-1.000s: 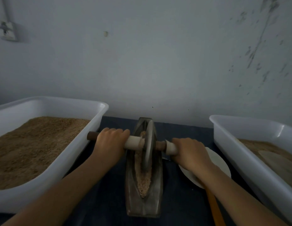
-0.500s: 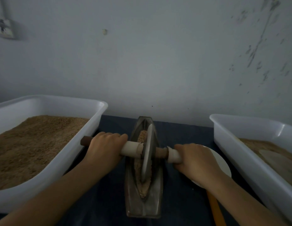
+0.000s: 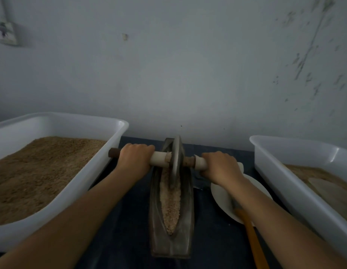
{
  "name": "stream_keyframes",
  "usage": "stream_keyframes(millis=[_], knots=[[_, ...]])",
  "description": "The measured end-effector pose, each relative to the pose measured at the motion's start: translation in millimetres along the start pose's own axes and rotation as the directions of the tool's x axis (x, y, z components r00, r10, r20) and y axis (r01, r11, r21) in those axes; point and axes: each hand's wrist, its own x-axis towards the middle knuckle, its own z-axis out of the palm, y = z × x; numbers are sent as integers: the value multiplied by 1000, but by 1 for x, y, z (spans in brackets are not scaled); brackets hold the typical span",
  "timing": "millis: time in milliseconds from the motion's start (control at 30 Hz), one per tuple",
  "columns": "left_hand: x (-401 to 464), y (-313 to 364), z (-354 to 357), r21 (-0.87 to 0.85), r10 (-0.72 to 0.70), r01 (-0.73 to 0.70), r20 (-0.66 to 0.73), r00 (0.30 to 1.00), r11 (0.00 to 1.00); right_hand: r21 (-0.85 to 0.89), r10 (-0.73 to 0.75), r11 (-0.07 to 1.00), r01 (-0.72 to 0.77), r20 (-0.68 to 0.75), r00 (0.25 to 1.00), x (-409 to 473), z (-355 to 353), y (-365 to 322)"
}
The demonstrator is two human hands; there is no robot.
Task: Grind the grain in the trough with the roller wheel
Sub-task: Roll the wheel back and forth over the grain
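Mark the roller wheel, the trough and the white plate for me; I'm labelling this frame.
roller wheel [image 3: 176, 162]: head view, on the disc's face.
trough [image 3: 185, 220]: head view, on its right wall.
white plate [image 3: 222, 195]: head view, on its bare left part.

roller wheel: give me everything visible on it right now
The roller wheel is a thin grey disc, metal by its look, standing on edge near the far end of the long grey trough, its lower rim down in the tan grain. A horizontal axle runs through its hub, dark brown next to the disc and at the left tip, with pale sleeves. The left hand and right hand each grip one side.
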Motion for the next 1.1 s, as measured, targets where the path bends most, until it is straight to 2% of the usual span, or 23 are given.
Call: stream_keyframes(millis=[467,667,833,1000,1100], knots=[[-65,3,-32,-68,100,-99,6,995,993,18,-102,995,101,66,993,-76,-25,-12],[-45,3,-19,-30,59,-59,18,998,998,-9,-52,999,52,49,997,-51,-12,-5],[-15,1,-3,11,21,-20,-37,999,1000,2,-6,1000,6,17,1000,-14,0,1],[5,-2,7,19,-45,46,-45,998,999,-37,-15,999,13,-63,998,10,2,2],[1,-4,10,16,-48,48,-40,998,999,-46,-34,998,31,-64,997,10,-1,-1]])
